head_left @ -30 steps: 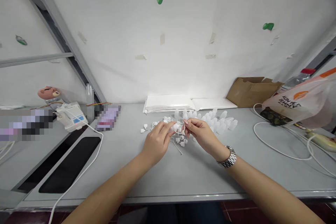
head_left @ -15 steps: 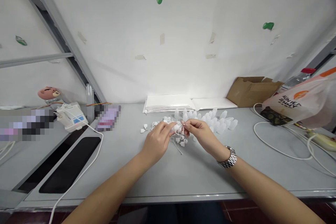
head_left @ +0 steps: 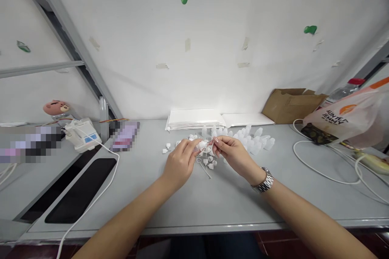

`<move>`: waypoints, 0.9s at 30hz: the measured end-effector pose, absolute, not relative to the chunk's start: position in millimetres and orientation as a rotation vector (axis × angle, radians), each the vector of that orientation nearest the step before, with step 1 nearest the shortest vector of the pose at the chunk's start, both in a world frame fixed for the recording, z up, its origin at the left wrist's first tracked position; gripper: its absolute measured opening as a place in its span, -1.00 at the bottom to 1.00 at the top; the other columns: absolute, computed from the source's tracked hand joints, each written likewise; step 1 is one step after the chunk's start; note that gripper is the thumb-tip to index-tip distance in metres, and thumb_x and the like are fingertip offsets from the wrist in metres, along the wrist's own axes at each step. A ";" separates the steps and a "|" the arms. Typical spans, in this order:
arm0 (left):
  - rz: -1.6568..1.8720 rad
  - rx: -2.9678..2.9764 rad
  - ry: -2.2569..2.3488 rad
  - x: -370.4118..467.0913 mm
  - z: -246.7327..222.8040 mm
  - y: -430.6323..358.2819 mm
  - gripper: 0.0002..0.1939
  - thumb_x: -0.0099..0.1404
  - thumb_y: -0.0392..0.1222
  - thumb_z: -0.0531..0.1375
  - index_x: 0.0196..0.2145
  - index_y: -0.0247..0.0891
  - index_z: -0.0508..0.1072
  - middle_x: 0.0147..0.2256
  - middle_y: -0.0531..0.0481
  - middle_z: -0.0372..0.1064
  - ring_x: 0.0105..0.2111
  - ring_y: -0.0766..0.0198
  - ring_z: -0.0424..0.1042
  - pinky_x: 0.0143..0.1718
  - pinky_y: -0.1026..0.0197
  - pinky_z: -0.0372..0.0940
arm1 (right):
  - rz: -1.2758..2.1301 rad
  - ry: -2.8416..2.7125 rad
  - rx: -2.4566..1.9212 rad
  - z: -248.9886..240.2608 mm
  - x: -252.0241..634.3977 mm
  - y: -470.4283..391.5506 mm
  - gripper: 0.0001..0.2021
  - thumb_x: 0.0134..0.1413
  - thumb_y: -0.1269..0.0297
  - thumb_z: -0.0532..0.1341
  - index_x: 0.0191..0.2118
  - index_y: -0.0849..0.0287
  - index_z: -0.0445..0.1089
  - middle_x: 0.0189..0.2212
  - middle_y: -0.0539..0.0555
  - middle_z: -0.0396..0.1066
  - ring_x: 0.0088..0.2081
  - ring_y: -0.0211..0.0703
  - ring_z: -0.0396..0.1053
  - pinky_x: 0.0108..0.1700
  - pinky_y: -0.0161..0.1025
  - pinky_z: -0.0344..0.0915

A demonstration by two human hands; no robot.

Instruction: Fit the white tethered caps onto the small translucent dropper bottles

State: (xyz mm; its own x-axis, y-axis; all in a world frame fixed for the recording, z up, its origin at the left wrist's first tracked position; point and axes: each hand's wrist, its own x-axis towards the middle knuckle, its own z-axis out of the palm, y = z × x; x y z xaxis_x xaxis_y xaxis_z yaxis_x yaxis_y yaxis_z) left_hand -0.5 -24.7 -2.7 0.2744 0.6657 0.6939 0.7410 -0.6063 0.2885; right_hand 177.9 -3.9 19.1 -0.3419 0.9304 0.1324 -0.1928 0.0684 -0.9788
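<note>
The left hand (head_left: 179, 160) pinches a small whitish piece (head_left: 201, 145) between thumb and fingers, just above the grey table (head_left: 219, 206). The right hand (head_left: 234, 153), with a metal-banded watch (head_left: 266, 181) at its wrist, has its thumb and finger closed at the right end of that piece, on what seems to be a thin part, though it is too small to make out clearly.

Beneath and around the fingertips lie loose white caps (head_left: 210, 166), and a thin stick with a ring at one end (head_left: 204, 168) rests on the table nearest the person. Behind and beside the right hand spreads a cluster of translucent pointed pieces (head_left: 257, 145). Farther back, white sheets (head_left: 194, 118) lie stacked against the wall, with an open cardboard box (head_left: 293, 107) to their right. A printed plastic bag (head_left: 346, 117) stands at the far right, and a black slab (head_left: 80, 190) lies flat at the left.
</note>
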 end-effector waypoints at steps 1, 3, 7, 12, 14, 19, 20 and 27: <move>-1.255 -2.431 -1.343 -0.5 -2.9 -24.7 -0.73 0.30 -0.29 -0.02 -0.05 -0.18 0.28 -0.33 0.01 0.29 -0.41 0.38 0.31 -0.41 0.36 0.22 | 1.475 -1.362 -0.798 18.9 178.1 -3.5 -0.77 0.01 0.15 0.19 -0.52 0.20 0.37 -0.62 -0.06 0.26 -0.56 -0.35 0.19 -0.46 -0.32 0.12; -1.241 -2.436 -1.338 -0.3 -3.4 -24.5 -0.73 0.30 -0.30 -0.03 -0.06 -0.19 0.28 -0.34 0.01 0.29 -0.40 0.38 0.31 -0.40 0.35 0.22 | 1.488 -1.358 -0.791 18.1 178.1 -3.0 -0.76 0.01 0.15 0.19 -0.53 0.20 0.37 -0.61 -0.05 0.27 -0.56 -0.35 0.20 -0.46 -0.32 0.12; -1.209 -2.430 -1.337 -0.3 -3.7 -23.8 -0.73 0.30 -0.29 -0.03 -0.05 -0.19 0.28 -0.34 0.00 0.29 -0.38 0.36 0.33 -0.41 0.35 0.23 | 1.475 -1.397 -0.802 15.9 177.9 -3.4 -0.76 0.02 0.13 0.19 -0.50 0.19 0.36 -0.59 -0.04 0.28 -0.56 -0.33 0.22 -0.45 -0.30 0.15; -1.187 -2.440 -1.345 -1.0 -1.8 -24.3 -0.72 0.31 -0.28 -0.04 -0.05 -0.19 0.28 -0.34 0.01 0.30 -0.37 0.36 0.34 -0.39 0.35 0.24 | 1.447 -1.430 -0.823 15.7 177.8 -4.8 -0.73 0.04 0.11 0.16 -0.50 0.20 0.34 -0.57 -0.03 0.29 -0.55 -0.32 0.23 -0.44 -0.30 0.17; -1.181 -2.442 -1.357 -1.1 -1.2 -24.8 -0.73 0.31 -0.27 -0.04 -0.05 -0.19 0.28 -0.35 0.01 0.30 -0.38 0.36 0.34 -0.40 0.35 0.24 | 1.436 -1.427 -0.837 15.7 177.6 -5.1 -0.72 0.05 0.10 0.15 -0.51 0.20 0.33 -0.57 -0.03 0.28 -0.55 -0.33 0.22 -0.43 -0.30 0.17; -1.175 -2.445 -1.373 -1.0 -1.4 -24.7 -0.72 0.31 -0.27 -0.05 -0.05 -0.18 0.28 -0.33 0.00 0.31 -0.38 0.35 0.34 -0.40 0.34 0.24 | 1.415 -1.436 -0.856 14.5 176.4 -4.8 -0.71 0.05 0.09 0.14 -0.53 0.20 0.32 -0.58 -0.04 0.26 -0.54 -0.32 0.21 -0.43 -0.30 0.17; -1.170 -2.447 -1.375 -1.1 -1.6 -24.4 -0.72 0.31 -0.27 -0.05 -0.05 -0.18 0.28 -0.33 0.00 0.30 -0.38 0.35 0.34 -0.39 0.33 0.25 | 1.416 -1.437 -0.854 14.4 176.2 -4.8 -0.70 0.05 0.09 0.14 -0.53 0.20 0.32 -0.58 -0.04 0.26 -0.54 -0.32 0.22 -0.43 -0.30 0.17; -1.160 -2.457 -1.403 -1.2 -1.3 -24.2 -0.71 0.31 -0.28 -0.05 -0.04 -0.18 0.28 -0.35 0.01 0.29 -0.41 0.37 0.32 -0.41 0.35 0.23 | 1.428 -1.419 -0.857 16.1 175.7 -6.1 -0.71 0.04 0.10 0.16 -0.53 0.21 0.33 -0.60 -0.05 0.26 -0.55 -0.34 0.21 -0.44 -0.32 0.16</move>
State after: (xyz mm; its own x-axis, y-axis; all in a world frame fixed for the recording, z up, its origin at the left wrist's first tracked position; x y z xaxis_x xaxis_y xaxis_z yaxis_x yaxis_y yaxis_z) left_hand -1.2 -24.2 -1.3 0.2925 0.7043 0.6469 0.7677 -0.5762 0.2802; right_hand 175.7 -6.1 16.1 -0.3364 0.9334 0.1250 -0.1310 0.0851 -0.9877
